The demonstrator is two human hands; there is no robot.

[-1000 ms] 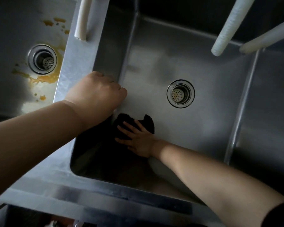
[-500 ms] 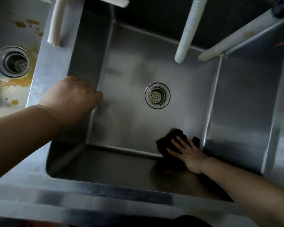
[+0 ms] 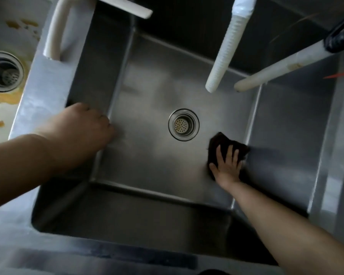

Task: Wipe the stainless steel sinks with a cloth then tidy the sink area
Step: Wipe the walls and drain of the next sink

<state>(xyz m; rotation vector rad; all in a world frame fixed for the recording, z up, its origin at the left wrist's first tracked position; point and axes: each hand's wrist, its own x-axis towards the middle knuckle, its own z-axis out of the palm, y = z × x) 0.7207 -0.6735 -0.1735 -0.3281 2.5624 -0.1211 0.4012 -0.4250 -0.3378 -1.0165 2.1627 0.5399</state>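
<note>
Far left, the neighbouring sink (image 3: 0, 108) carried orange-brown stains beside its drain (image 3: 5, 71). My left hand (image 3: 81, 128) rested on the steel divider (image 3: 46, 92) between the basins, fingers curled over its inner edge and gripping it. In the middle sink (image 3: 147, 155), the drain strainer (image 3: 183, 124) sat at the centre of the floor. To its right, my right hand (image 3: 227, 166) lay flat with fingers spread, pressing the dark cloth (image 3: 221, 142) onto the sink floor just beside the right wall. White hoses (image 3: 225, 48) hung above.
</note>
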